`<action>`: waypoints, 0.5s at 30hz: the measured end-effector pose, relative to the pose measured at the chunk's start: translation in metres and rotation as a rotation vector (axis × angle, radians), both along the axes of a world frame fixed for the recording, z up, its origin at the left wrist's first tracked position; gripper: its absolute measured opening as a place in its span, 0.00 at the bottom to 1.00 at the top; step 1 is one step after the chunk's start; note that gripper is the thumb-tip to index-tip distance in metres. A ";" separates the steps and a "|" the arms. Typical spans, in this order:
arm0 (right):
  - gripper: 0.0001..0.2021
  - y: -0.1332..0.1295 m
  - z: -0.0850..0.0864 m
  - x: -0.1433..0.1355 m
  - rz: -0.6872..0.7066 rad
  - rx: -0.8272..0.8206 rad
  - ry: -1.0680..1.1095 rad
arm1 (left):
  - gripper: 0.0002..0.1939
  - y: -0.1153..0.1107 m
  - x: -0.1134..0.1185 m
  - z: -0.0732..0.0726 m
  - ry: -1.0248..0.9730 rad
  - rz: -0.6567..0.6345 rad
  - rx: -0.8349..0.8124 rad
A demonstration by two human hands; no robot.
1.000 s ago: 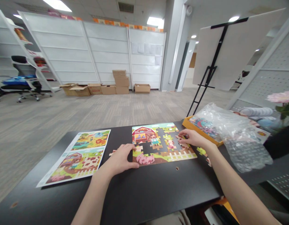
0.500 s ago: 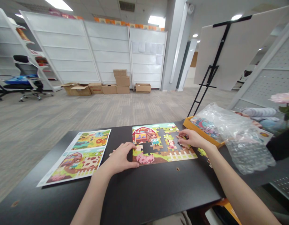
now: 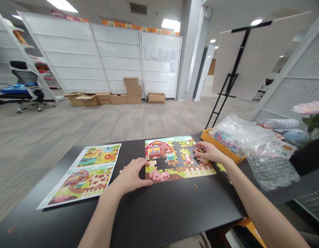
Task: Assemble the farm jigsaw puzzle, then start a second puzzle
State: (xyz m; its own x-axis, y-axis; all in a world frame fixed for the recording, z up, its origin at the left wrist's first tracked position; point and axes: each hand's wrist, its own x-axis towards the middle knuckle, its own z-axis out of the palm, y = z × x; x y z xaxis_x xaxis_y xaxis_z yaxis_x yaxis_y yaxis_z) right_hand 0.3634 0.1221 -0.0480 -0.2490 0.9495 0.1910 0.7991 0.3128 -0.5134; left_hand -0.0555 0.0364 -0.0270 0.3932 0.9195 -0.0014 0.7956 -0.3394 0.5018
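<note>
A farm jigsaw puzzle (image 3: 180,172) lies partly assembled on the black table, with dark gaps in its middle and right side. My left hand (image 3: 132,175) rests at its left edge, thumb and fingers spread apart and touching the border. At the puzzle's right side, my right hand (image 3: 212,151) has its fingers bent down on a brown puzzle piece (image 3: 199,151), partly hidden by the fingertips. Loose puzzle pieces (image 3: 221,167) lie under and beside my right forearm. To the left is a printed reference sheet (image 3: 81,175) showing a farm picture and an animal picture.
A yellow box (image 3: 213,142) of puzzle pieces stands at the back right, with a clear plastic bag (image 3: 268,155) over its side. Behind the black table (image 3: 169,206) are an easel (image 3: 226,89), cardboard boxes (image 3: 133,90) and white shelving. A pink flower (image 3: 308,107) is at far right.
The view has shifted slightly. Both hands stay at the puzzle's edges, and no piece has visibly changed place.
</note>
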 end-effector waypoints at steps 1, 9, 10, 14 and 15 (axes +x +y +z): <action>0.22 0.001 -0.001 0.001 0.001 -0.007 0.030 | 0.26 0.000 0.000 0.000 0.000 0.000 0.002; 0.22 0.009 -0.003 0.004 -0.072 -0.028 0.222 | 0.26 0.000 -0.002 -0.003 -0.001 -0.009 0.019; 0.22 0.010 -0.003 0.004 -0.076 -0.030 0.245 | 0.26 0.001 -0.002 -0.004 -0.001 -0.009 0.020; 0.21 0.014 -0.005 0.010 -0.125 -0.062 0.373 | 0.26 0.000 -0.002 -0.005 -0.004 -0.004 0.016; 0.21 0.015 -0.006 0.012 -0.143 -0.074 0.409 | 0.26 0.000 -0.002 -0.004 -0.007 -0.004 0.017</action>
